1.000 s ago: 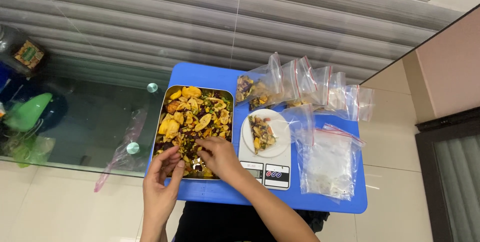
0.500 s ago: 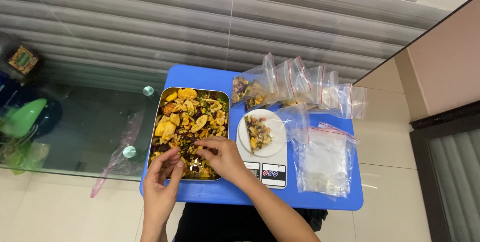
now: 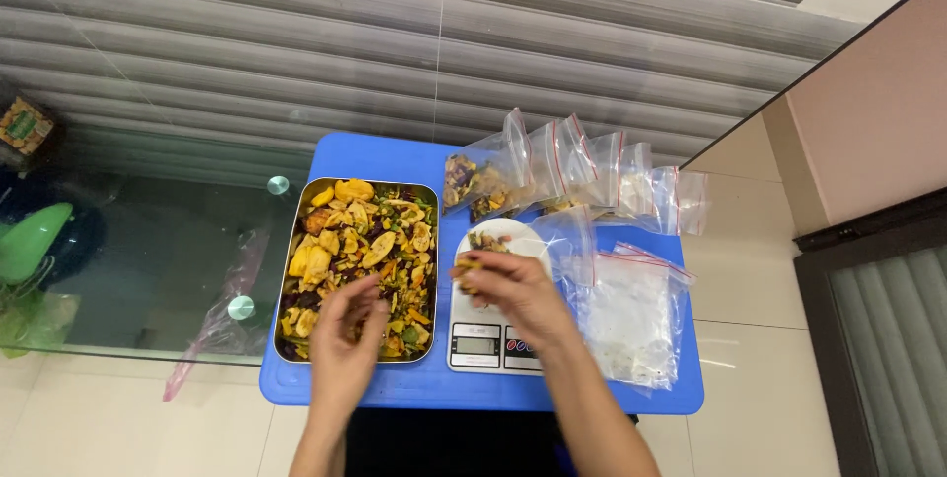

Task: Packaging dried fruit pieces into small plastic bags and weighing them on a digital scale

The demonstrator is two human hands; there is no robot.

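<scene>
Our right hand (image 3: 508,285) pinches a few mixed chips just over the white plate (image 3: 513,235) on the scale (image 3: 490,344). Left of the scale, our left hand (image 3: 347,334) hovers half-curled, seemingly empty, over the steel tray (image 3: 357,270), nearer the chips.

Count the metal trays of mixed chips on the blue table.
1. The metal tray sits on the left half of the blue table, beside the scale; the left hand hovers over its near end.
</scene>
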